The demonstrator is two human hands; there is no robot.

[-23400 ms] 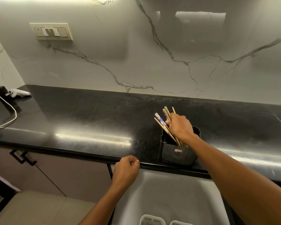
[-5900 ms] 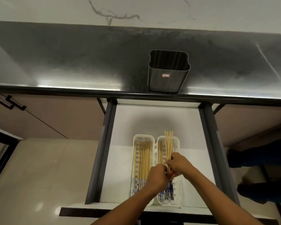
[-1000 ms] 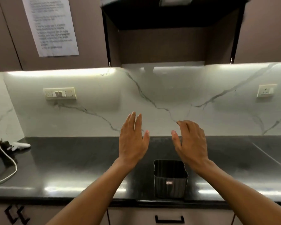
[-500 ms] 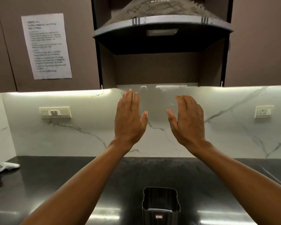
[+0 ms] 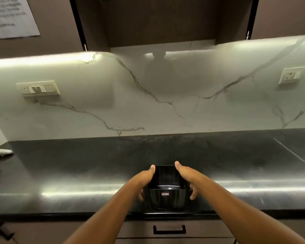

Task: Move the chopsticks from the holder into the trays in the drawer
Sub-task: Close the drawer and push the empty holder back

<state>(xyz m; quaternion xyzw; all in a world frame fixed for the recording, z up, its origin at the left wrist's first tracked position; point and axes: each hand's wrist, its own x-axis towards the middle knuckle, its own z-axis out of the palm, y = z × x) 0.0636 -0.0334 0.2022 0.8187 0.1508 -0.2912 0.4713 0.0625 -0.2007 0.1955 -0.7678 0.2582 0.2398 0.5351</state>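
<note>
Fig.: my two hands at the black rectangular plastic chopstick holder (image 5: 167,191), which stands upright on the dark polished stone countertop (image 5: 77,173) near its front edge. My left hand (image 5: 142,178) lies against the holder's left wall, thumb along the top rim, fingers curled round the side; my right hand (image 5: 187,176) mirrors it on the right wall, fingers wrapped low on the side. Both grip the holder between them. Holder interior: dark, no sticks showing above the rim; bottom only partly visible. Below my wrists, the brown drawer front w/ black bar handle (image 5: 169,229) is pushed in, so trays and chopsticks are out of sight. Beyond my fingertips: white veined marble backsplash (image 5: 148,103).
</note>
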